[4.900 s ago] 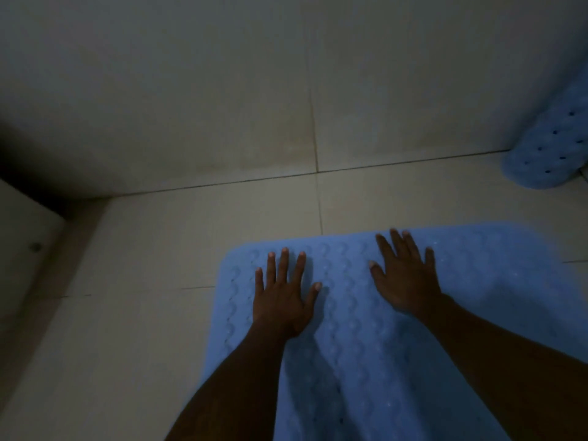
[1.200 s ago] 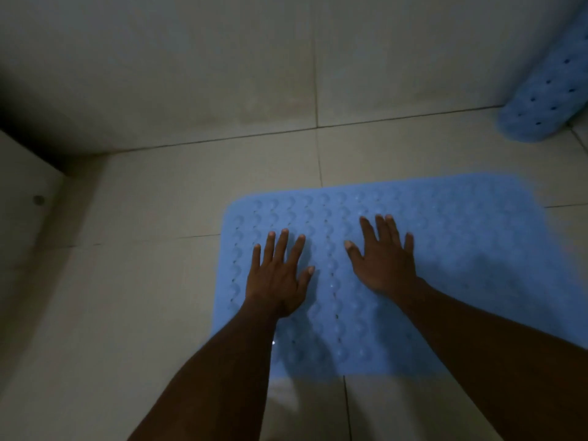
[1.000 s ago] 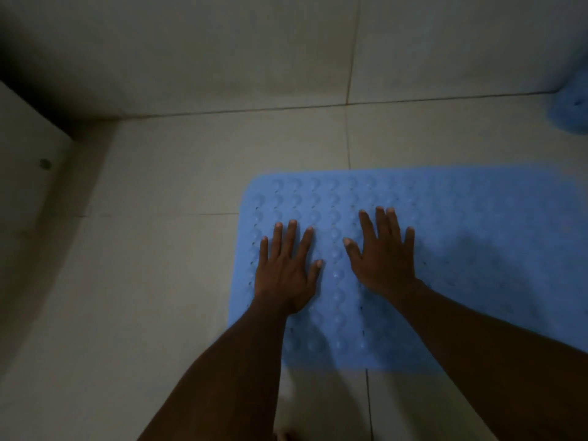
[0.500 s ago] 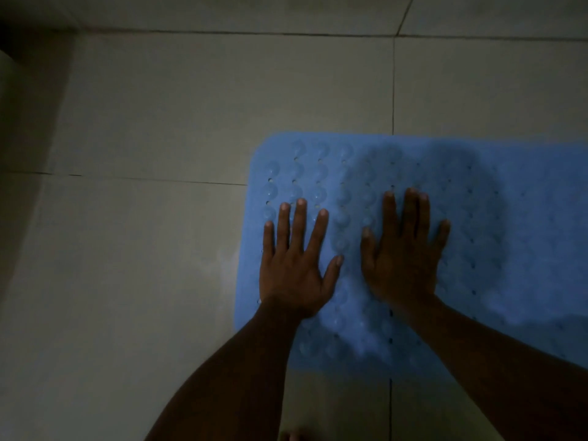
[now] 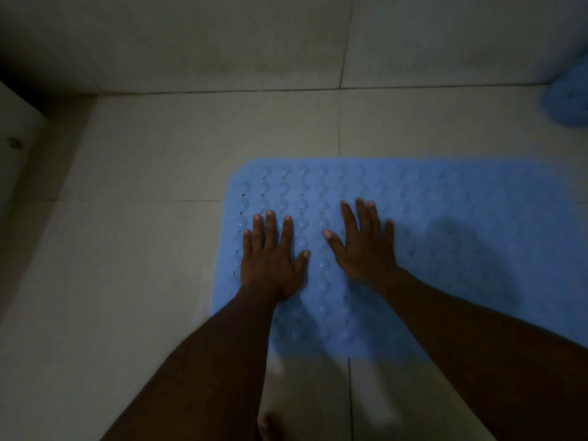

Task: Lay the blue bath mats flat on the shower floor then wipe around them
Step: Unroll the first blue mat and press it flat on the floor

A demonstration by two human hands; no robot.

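A blue bath mat [image 5: 461, 218] with rows of bumps and small holes lies flat on the pale tiled shower floor [image 5: 143, 249]. My left hand [image 5: 270, 259] presses on the mat near its left edge, palm down, fingers straight. My right hand [image 5: 362, 246] presses flat beside it, fingers spread. At the far right edge a second blue mat [image 5: 569, 97] shows in part, leaning up against the wall.
A tiled wall [image 5: 222, 39] rises behind the floor. A dark corner and a pale ledge [image 5: 16, 135] with a small round fitting stand at the left. Toes [image 5: 265, 424] show at the bottom, just in front of the mat.
The view has tilted back up, so the wall and the second mat show again. Both hands stay flat on the mat, little changed in place.
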